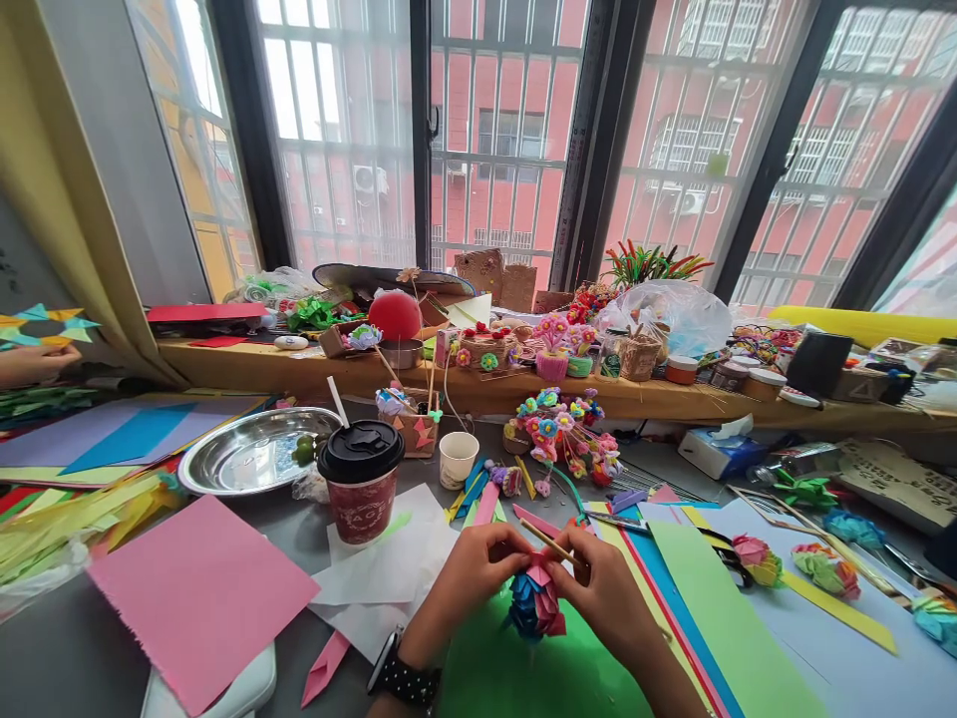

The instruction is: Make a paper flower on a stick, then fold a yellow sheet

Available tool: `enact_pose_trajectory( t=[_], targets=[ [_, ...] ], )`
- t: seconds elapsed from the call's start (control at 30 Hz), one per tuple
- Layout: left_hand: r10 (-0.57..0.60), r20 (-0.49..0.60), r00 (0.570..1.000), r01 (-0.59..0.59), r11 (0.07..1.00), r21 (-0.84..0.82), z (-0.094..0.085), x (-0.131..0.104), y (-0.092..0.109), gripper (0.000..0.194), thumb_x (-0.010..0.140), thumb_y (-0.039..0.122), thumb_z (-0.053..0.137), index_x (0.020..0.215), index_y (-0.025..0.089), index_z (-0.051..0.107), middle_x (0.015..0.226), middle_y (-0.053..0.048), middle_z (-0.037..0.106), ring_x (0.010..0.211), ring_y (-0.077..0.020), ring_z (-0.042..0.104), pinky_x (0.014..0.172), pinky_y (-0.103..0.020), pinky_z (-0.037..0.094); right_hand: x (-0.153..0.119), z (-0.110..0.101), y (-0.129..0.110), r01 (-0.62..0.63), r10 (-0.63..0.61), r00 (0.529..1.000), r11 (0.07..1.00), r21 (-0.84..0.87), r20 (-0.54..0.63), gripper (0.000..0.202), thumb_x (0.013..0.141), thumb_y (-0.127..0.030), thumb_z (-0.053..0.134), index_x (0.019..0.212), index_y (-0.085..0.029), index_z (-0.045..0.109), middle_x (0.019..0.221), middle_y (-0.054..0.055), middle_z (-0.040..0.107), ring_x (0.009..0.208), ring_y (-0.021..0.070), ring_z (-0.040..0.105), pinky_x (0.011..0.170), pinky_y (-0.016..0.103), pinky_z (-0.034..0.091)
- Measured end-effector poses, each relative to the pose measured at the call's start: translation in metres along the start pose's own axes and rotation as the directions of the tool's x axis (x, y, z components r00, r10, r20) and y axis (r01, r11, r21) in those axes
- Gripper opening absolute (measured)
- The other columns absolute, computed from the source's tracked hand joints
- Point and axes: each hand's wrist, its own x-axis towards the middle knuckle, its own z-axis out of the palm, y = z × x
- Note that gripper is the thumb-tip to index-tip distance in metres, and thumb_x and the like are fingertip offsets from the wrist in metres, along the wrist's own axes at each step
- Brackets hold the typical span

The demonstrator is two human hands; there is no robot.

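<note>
A blue and pink folded-paper flower point(535, 604) is upright above a green surface point(553, 668) at the lower centre. My left hand point(489, 558) pinches the pink paper at its top. From the right, my right hand point(594, 578) has its fingers closed at the same pink top, and a thin wooden stick point(549, 540) lies across between its thumb and fingers. The fingertips of both hands almost meet over the flower. A watch is on my left wrist.
Left of my hands are a lidded red cup point(362, 494), white papers point(374, 578) and a pink sheet point(205, 598). Coloured paper strips and scissors point(729, 558) lie to the right. A paper cup point(458, 459) stands behind. Another person's hand point(45, 362) is at far left.
</note>
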Motion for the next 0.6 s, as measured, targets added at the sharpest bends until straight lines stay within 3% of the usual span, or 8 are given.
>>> enact_pose_trajectory(
  t=[0.17, 0.37, 0.5, 0.6],
  targets=[
    [0.053, 0.010, 0.999, -0.054, 0.996, 0.074, 0.000, 0.001, -0.005, 0.011, 0.068, 0.021, 0.057, 0.070, 0.014, 0.064, 0.072, -0.004, 0.064, 0.068, -0.0161, 0.058, 0.063, -0.025, 0.045, 0.001, -0.001, 0.000, 0.039, -0.039, 0.999, 0.999, -0.031, 0.010, 0.012, 0.075, -0.026, 0.046, 0.072, -0.018, 0.054, 0.059, -0.003, 0.051, 0.049, 0.0102, 0.038, 0.046, 0.021, 0.026],
    [0.050, 0.039, 0.998, -0.047, 0.995, -0.085, 0.002, 0.003, -0.007, 0.015, 0.068, 0.028, 0.060, 0.073, 0.013, 0.061, 0.075, -0.005, 0.063, 0.074, -0.0177, 0.058, 0.068, -0.027, 0.044, 0.001, -0.004, 0.002, 0.048, -0.048, 0.999, 0.998, 0.037, -0.004, 0.015, 0.076, -0.028, 0.047, 0.072, -0.018, 0.057, 0.058, -0.003, 0.052, 0.048, 0.0098, 0.039, 0.045, 0.020, 0.027],
    [0.017, 0.041, 0.999, -0.005, 0.959, -0.283, 0.004, 0.007, -0.015, 0.043, 0.066, 0.042, 0.062, 0.098, 0.015, 0.051, 0.091, -0.007, 0.057, 0.084, -0.0180, 0.055, 0.073, -0.028, 0.041, 0.001, -0.002, 0.006, 0.029, -0.008, 0.988, 0.990, 0.138, -0.151, 0.020, 0.077, -0.034, 0.046, 0.074, -0.017, 0.057, 0.054, -0.003, 0.050, 0.045, 0.0092, 0.037, 0.042, 0.020, 0.027],
    [-0.055, 0.074, 0.996, 0.077, 0.940, -0.331, 0.005, 0.008, -0.021, 0.066, 0.055, 0.045, 0.070, 0.108, 0.016, 0.043, 0.090, -0.005, 0.052, 0.082, -0.0162, 0.054, 0.071, -0.027, 0.040, 0.002, 0.000, 0.010, 0.013, 0.038, 0.972, 0.977, 0.213, -0.232, 0.024, 0.076, -0.038, 0.047, 0.077, -0.017, 0.057, 0.056, -0.002, 0.051, 0.046, 0.0099, 0.040, 0.042, 0.020, 0.031]
  ],
)
